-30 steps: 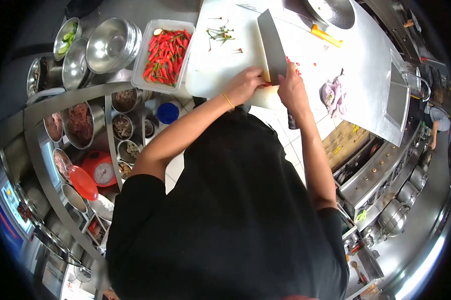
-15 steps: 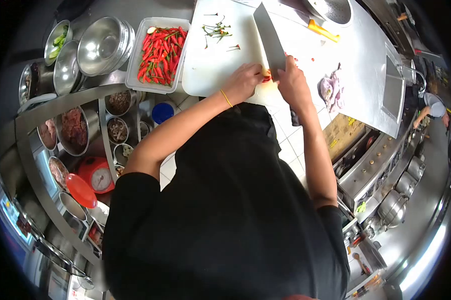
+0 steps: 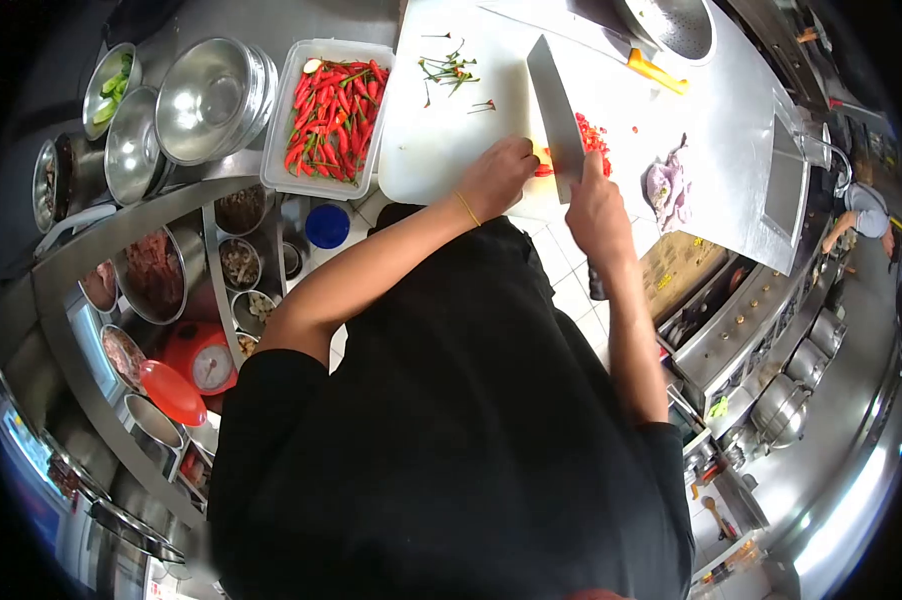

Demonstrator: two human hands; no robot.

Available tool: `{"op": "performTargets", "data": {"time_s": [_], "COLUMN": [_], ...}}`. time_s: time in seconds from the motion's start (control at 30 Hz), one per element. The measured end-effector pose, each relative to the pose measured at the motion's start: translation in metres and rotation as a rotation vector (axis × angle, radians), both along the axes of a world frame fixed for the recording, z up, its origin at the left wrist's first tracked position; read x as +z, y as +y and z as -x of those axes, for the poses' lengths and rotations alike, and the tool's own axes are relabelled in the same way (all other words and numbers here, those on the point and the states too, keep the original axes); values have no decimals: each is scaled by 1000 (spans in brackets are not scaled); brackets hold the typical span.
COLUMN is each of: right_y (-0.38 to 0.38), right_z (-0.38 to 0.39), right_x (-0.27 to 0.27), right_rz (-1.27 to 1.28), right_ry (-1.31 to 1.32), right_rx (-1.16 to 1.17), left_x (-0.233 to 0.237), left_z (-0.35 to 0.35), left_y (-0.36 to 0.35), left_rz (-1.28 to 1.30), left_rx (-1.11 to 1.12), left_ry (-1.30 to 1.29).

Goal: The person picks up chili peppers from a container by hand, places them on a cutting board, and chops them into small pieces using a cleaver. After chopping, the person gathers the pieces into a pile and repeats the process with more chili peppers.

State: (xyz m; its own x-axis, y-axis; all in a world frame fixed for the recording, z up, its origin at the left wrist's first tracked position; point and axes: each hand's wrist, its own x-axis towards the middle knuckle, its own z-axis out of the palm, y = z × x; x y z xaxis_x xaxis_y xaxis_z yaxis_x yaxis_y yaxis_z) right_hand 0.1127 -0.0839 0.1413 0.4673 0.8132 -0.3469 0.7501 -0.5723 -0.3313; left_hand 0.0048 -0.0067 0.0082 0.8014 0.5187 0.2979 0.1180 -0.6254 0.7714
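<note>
My right hand point(image 3: 599, 215) is closed round the dark handle of a wide cleaver point(image 3: 558, 115), whose blade points away from me over the white cutting board point(image 3: 421, 140). Left of the blade, my left hand point(image 3: 501, 177) has its fingers curled against red chili pieces point(image 3: 543, 163) at the board's near part. Chopped red chili point(image 3: 593, 135) lies to the right of the blade. Green chili stems point(image 3: 451, 70) are scattered on the board's far left. A clear plastic box point(image 3: 272, 150) full of whole red chilies point(image 3: 336, 120) stands left of the board.
A yellow-handled knife point(image 3: 658, 72) lies beyond the cleaver, near a colander point(image 3: 681, 28). Pale purplish poultry or meat point(image 3: 668, 188) lies on the steel counter at right. Metal bowls point(image 3: 206, 100) stand at left. A co-worker point(image 3: 868, 215) is at the far right.
The cleaver and my right hand have shifted slightly right and nearer. More chopped chili shows right of the blade. The whole view has shifted a little.
</note>
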Motion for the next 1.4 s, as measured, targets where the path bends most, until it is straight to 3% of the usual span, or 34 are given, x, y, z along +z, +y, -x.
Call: {"op": "performTargets", "data": {"time_s": [0.1,0.33,0.5,0.67,0.8,0.97,1.1,1.23,1.4], "right_y": [2,2,19,8,7,19,16,1,9], "right_z": [0,0,-4,-6,7,-15,-6,15,4], "right_x": [-40,-5,-37,-2,-41,-45,1,-37,-42], "right_rz": [-140,-69,-151,-111,-153,-232,-36,-237,-191], "right_ry": [-61,15,-25,62,-82,3,153,19,4], "right_rx": [-17,-1,-48,-13,-61,-7,-103,-69,-108], "left_x": [0,-3,-7,-3,-2,-1,1,3,0], "left_z": [-2,2,-3,2,1,-3,3,5,6], "left_y": [1,1,3,0,0,3,0,2,-2], "left_rz": [-39,-81,-51,-77,-49,-78,-34,-46,-48], "left_rx": [2,-5,33,10,4,34,40,38,-9], "left_ry": [-116,-65,-111,-70,-81,-129,-61,-104,-86]}}
